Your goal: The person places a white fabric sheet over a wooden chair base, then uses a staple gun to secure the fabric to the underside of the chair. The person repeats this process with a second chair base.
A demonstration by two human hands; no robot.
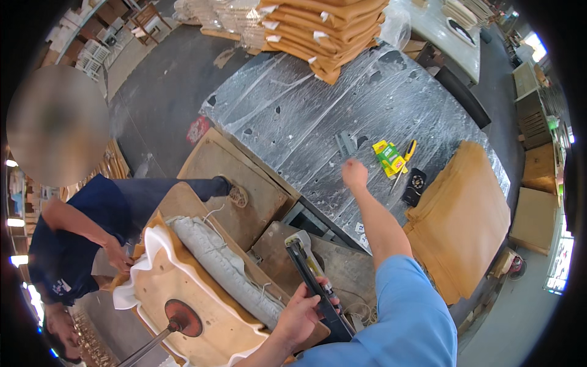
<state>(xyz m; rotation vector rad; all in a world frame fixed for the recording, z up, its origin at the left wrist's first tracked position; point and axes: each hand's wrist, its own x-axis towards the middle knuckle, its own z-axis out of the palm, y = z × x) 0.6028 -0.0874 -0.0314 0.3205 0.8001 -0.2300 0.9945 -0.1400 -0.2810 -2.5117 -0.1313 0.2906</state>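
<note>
My left hand (298, 318) is wrapped round a black pneumatic staple gun (312, 269), which it holds tilted beside the upholstered piece. My right hand (354, 174) reaches over the plastic-covered table (293, 122) with its fingers curled together; whether anything is between them is hidden. Just beyond it lie grey strips of staples (346, 144). A yellow and green box (390, 158) sits to the right of that hand. Left of the staple gun is the upholstered piece (189, 278), with white padding (156, 241), tan leather and a grey rolled cushion edge (226, 266).
A co-worker (79, 232) in dark blue grips the padding's left edge. A red round clamp pad (183, 318) presses on the piece. On the table are a yellow-handled tool (409, 150), a black device (415, 185), a leather stack (458, 226) and folded leather covers (330, 30).
</note>
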